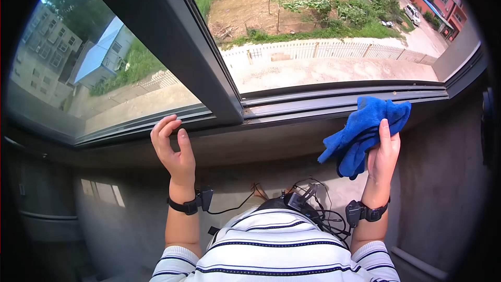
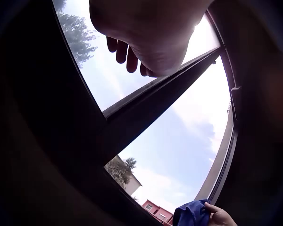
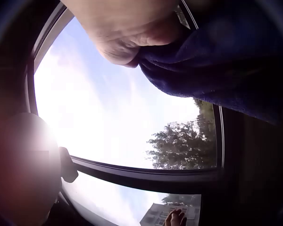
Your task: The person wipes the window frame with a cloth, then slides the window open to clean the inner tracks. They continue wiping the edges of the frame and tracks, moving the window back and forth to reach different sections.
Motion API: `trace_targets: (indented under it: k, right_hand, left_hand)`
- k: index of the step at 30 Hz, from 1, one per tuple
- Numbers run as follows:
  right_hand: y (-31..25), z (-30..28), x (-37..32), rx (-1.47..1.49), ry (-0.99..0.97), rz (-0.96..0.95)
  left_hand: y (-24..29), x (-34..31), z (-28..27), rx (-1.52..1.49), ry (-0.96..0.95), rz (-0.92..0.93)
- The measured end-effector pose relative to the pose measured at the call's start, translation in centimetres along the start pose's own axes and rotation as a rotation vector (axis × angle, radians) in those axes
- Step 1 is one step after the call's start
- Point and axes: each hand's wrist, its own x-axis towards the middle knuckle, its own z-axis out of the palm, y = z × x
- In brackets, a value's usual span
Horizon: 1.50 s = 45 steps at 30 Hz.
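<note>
A blue cloth (image 1: pixel 362 133) hangs bunched from my right hand (image 1: pixel 384 151), its thumb lying over the fabric and the fingers hidden behind it. The cloth's upper edge overlaps the window track (image 1: pixel 313 105) in the head view. In the right wrist view the dark folds of the cloth (image 3: pixel 203 70) droop beside the palm. My left hand (image 1: pixel 175 149) is raised in front of the left window pane with nothing in it, its fingers loosely bent and the thumb apart. The left wrist view shows its palm (image 2: pixel 146 35) and several fingertips against the bright glass.
A thick dark upright (image 1: pixel 172 36) of the window frame stands between the two panes. Below the sill is a grey wall (image 1: pixel 261 149). Cables (image 1: pixel 326 214) and a black device (image 1: pixel 300 201) lie by the person's waist. Outside are a fence and a garden plot.
</note>
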Motion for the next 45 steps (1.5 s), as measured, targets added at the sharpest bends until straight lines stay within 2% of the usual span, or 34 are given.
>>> trace_targets:
  k: [1, 3, 5, 6, 11, 12, 16, 19, 22, 23, 25, 27, 29, 30, 31, 33, 35, 37, 39, 41, 45]
  right_hand:
    - [0.8, 0.8, 0.5, -0.139, -0.01, -0.082]
    - [2.5, 3.0, 0.8, -0.366, -0.109, -0.072]
    - [4.5, 5.9, 1.1, -0.68, -0.259, -0.288]
    - [5.0, 7.0, 0.9, -0.739, -0.322, -0.343]
    - [8.0, 10.0, -0.3, -0.848, -0.547, -0.441]
    - [8.4, 10.3, -0.4, -0.908, -0.567, -0.513]
    - [8.3, 10.1, 0.5, -0.916, -0.443, -0.444]
    - [7.9, 9.6, 0.7, -0.985, -0.426, -0.447]
    - [7.4, 8.6, 1.3, -0.984, -0.409, -0.429]
    - [7.3, 8.1, 1.7, -0.996, -0.413, -0.454]
    - [6.8, 7.1, 2.6, -0.996, -0.413, -0.46]
    - [6.6, 5.9, 3.7, -0.98, -0.436, -0.465]
    - [6.4, 4.5, 5.6, -0.923, -0.476, -0.443]
    - [6.7, 3.8, 6.5, -0.895, -0.494, -0.45]
    - [6.6, 3.7, 6.9, -0.883, -0.512, -0.43]
    - [6.1, 3.8, 6.7, -0.901, -0.613, -0.512]
    - [6.1, 3.6, 7.3, -0.864, -0.654, -0.54]
    - [5.9, 3.4, 7.5, -0.833, -0.697, -0.555]
    - [6.1, 2.9, 7.8, -0.815, -0.735, -0.561]
    - [5.9, 3.2, 7.6, -0.815, -0.758, -0.557]
    - [5.9, 3.6, 7.5, -0.812, -0.745, -0.563]
  left_hand:
    - [-1.4, 0.3, 0.6, 0.099, 0.014, 0.07]
    - [-4.7, -0.6, 2.6, 0.146, 0.016, 0.121]
    - [-8.8, -2.8, 4.7, 0.231, 0.103, 0.281]
    - [-8.9, -2.6, 5.1, 0.295, 0.142, 0.357]
    - [-8.9, -2.8, 4.7, 0.231, 0.108, 0.31]
    - [-8.9, -2.6, 4.4, 0.217, 0.108, 0.325]
    - [-7.8, -2.2, 4.3, 0.185, 0.119, 0.315]
    - [-5.7, -2.6, 1.3, -0.008, -0.078, 0.18]
    - [-3.1, -3.0, 0.7, 0.139, -0.354, 0.049]
    - [-2.4, -3.0, 0.5, 0.146, -0.354, 0.043]
    - [-1.2, -2.8, 0.2, 0.189, -0.321, -0.081]
    - [-1.2, -2.6, 0.3, 0.166, -0.287, -0.088]
    - [0.0, -2.4, 0.9, 0.078, -0.444, -0.082]
    - [0.1, -2.9, 1.9, -0.015, -0.391, -0.079]
    - [0.9, -2.8, 2.5, 0.015, -0.382, -0.092]
    - [2.5, -1.6, 2.4, 0.156, -0.553, -0.094]
    - [2.2, -1.1, 3.7, 0.249, -0.584, -0.044]
    - [2.4, -0.8, 4.0, 0.34, -0.658, 0.098]
    - [3.5, -0.5, 4.0, 0.409, -0.702, 0.056]
    - [4.3, 0.0, 3.3, 0.455, -0.727, 0.111]
    - [4.0, -0.3, 3.0, 0.437, -0.809, 0.03]
